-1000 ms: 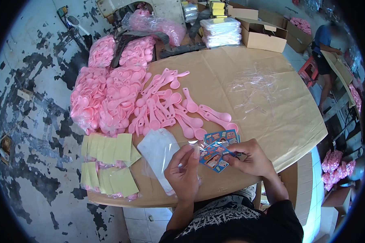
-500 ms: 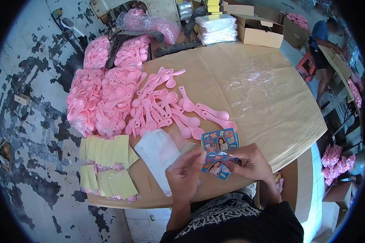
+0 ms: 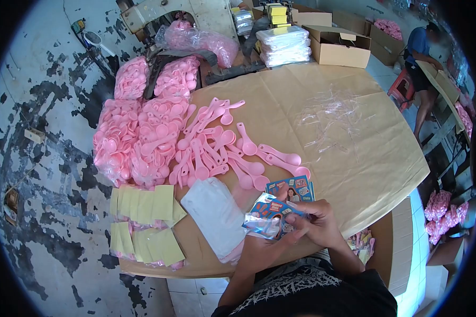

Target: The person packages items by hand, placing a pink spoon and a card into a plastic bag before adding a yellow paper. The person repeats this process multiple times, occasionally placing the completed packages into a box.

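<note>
A blue printed card (image 3: 264, 211) with a glossy clear plastic strip across its lower part is held between both hands near the table's front edge. My left hand (image 3: 264, 251) supports it from below, with a fingertip showing behind its upper edge. My right hand (image 3: 322, 222) pinches the card's right side between thumb and fingers. A stack of similar blue cards (image 3: 304, 185) lies just beyond. To the left of my hands is a pile of flat white plastic bags (image 3: 211, 211). Loose pink spoons (image 3: 248, 145) lie farther up the table.
Large clear bags of pink spoons (image 3: 113, 137) line the left side. Yellow-topped packets (image 3: 148, 203) sit in front of them. Thin clear strips (image 3: 333, 116) are scattered at the right. Cardboard boxes (image 3: 344, 50) stand behind. A person (image 3: 420, 58) sits at the far right.
My left hand has moved down and under the card, where before it was raised at the card's left. The card has shifted left and up and now faces more toward me.
</note>
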Demonstrator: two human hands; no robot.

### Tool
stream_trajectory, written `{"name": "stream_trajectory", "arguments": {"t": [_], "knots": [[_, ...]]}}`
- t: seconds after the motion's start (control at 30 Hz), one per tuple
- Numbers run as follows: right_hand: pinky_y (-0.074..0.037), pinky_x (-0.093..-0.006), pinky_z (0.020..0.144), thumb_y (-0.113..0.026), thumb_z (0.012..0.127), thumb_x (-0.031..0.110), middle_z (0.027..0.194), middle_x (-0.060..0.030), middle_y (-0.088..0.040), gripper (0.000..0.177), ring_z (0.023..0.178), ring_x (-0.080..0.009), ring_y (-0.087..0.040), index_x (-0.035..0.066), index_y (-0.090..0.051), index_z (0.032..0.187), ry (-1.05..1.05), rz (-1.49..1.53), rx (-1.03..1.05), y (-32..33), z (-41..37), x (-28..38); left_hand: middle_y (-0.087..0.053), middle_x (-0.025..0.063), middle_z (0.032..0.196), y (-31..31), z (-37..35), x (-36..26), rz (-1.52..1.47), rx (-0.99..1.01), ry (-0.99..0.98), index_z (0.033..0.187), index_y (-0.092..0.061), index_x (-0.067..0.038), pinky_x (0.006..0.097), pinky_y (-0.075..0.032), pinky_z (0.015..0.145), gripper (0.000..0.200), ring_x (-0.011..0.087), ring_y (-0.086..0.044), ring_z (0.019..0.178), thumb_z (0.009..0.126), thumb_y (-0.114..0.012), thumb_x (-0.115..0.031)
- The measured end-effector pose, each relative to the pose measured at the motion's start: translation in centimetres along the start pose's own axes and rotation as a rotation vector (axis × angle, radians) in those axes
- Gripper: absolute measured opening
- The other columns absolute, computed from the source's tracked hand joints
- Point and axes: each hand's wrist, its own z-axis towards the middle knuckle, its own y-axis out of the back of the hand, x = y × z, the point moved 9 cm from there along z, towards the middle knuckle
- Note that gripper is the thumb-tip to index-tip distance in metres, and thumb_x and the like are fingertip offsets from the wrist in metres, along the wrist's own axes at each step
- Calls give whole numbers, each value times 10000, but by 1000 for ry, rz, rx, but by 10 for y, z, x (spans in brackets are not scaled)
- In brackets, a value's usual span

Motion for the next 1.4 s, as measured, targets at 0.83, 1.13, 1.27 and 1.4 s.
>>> {"name": "stream_trajectory", "arguments": {"t": [0.83,1.13,1.27,1.4], "knots": [[-512,-256,751,-603,944,84,993,-41,-658,266,846,-95,-625,-18,-605,1190,-58,160,99,-24,-12,-33,-521,303,1294,0,-10,-3,-273,87,-108,1217,-515,-18,516,-314,1104,386,396,-441,1304,1021,-395,-328],[-510,-266,765,-632,910,48,986,-55,-657,194,881,-101,-620,-20,-607,1090,-102,204,95,-29,-10,-24,-491,253,1353,-3,-11,-13,-108,34,-70,1309,-443,-65,483,-276,1127,410,358,-420,1319,941,-587,-175],[-506,-266,747,-614,928,75,973,-60,-653,199,861,-111,-620,-22,-605,1101,-42,275,161,-36,-12,-29,-554,205,1263,7,-18,-16,-269,60,-351,1189,-455,-76,512,-314,1102,436,379,-457,1276,849,-710,-172],[-508,-266,728,-659,904,79,956,-61,-662,200,815,-122,-624,-21,-623,1073,-148,505,67,-36,-11,-36,-600,177,1138,38,-24,-26,-283,-86,-452,1090,-447,-116,514,-377,1050,393,364,-476,1255,817,-726,-74]]}}
